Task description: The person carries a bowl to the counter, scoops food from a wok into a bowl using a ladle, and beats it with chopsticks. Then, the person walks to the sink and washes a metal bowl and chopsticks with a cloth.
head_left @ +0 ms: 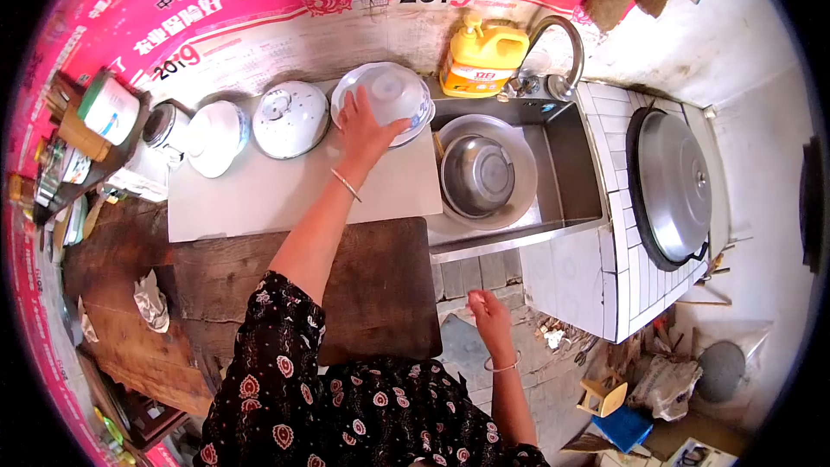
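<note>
Black patterned cloth (380, 419) lies nearest. On the far counter (233, 207), left of the sink (577, 156), sits a round, pale, shiny bowl (396, 89). My left hand (367, 128) spreads wide on it; my right hand (491, 318) curls, contents unclear.

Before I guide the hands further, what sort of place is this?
Likely a home kitchen: a metal sink with nested basins, a large lidded pot set into a tiled stove, and covered bowls along the counter.
</note>
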Demonstrator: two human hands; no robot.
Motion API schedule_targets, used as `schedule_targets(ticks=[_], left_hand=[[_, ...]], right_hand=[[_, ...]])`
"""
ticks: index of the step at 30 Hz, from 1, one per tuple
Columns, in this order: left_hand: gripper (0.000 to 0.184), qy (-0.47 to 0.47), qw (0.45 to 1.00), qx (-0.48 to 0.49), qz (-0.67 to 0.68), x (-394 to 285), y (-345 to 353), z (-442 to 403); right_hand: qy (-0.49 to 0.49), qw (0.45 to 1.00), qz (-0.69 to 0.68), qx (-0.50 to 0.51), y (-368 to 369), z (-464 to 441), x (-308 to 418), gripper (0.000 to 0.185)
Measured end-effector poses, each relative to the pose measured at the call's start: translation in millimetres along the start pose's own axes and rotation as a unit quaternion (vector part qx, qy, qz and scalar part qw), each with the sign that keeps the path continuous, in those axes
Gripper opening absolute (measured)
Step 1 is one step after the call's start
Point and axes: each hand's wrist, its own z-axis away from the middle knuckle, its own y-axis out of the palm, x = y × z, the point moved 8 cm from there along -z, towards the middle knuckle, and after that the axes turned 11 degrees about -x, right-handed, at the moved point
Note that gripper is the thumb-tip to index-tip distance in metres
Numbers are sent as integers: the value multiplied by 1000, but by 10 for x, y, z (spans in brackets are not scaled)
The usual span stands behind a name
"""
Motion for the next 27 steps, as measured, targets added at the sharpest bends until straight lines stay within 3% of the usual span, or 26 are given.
schedule_targets(ticks=[2,3,5,8,11,17,20,27], left_hand=[[101,-43,997,32,-52,-98,-58,118],[100,0,997,-6,-76,-21,31,-519],[97,14,994,-15,-107,6,96,-515],[95,-16,997,29,-73,95,178,-665],[92,13,999,27,-24,80,107,-743],[96,-76,983,39,163,402,27,-884],[98,-125,973,59,187,378,-91,-842],[99,-143,948,78,275,431,-107,-782]], right_hand=[[-30,999,28,12,-75,88,198,22],[-58,998,-12,7,395,-529,378,22],[-48,999,-20,11,411,-612,451,21],[-83,997,10,7,471,-891,787,22],[-55,996,-56,34,617,-1204,1103,23],[-21,984,-151,94,1026,-1962,1719,30],[-50,974,-193,108,1236,-2285,1938,36],[-39,981,-172,83,1503,-2604,2152,51]])
